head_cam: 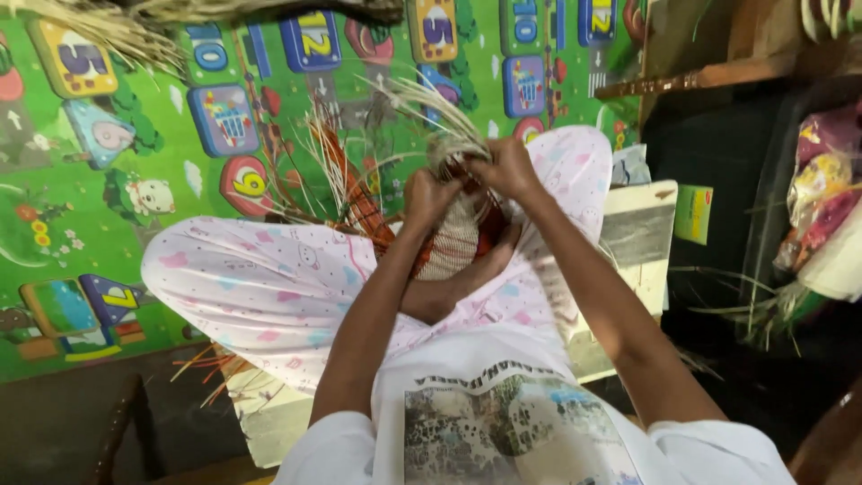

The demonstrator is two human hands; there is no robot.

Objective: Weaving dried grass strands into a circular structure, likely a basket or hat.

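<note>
— What fills the view, biggest first?

— The green play mat (180, 135) with its bright picture squares covers the floor on the left and top. On it a person sits with knees spread, in pale pink patterned trousers (260, 287) and a white printed shirt (485, 413).

— And to the right?

— A dark area with a bundle of colourful bags (822, 189), and a pale board (637, 233) just beside the person's right knee.

— Where is the woven piece?

— The half-woven basket (458, 238) sits in the lap between the knees, resting against a bare foot (467, 278). It is woven in pale and reddish-brown strips, and loose pale strands (422, 103) fan up and out from its top edge over the mat.

— The hands?

— The left hand (429, 196) is closed in a fist at the basket's upper rim, gripping it (or the strips there; the blur makes it hard to say which). The right hand (507, 169) is curled tight around the gathered strands just above the rim. The two hands are close together, almost touching.

— Anything smaller?

— A few reddish loose strips (211, 368) lie on the floor under the left knee.
</note>
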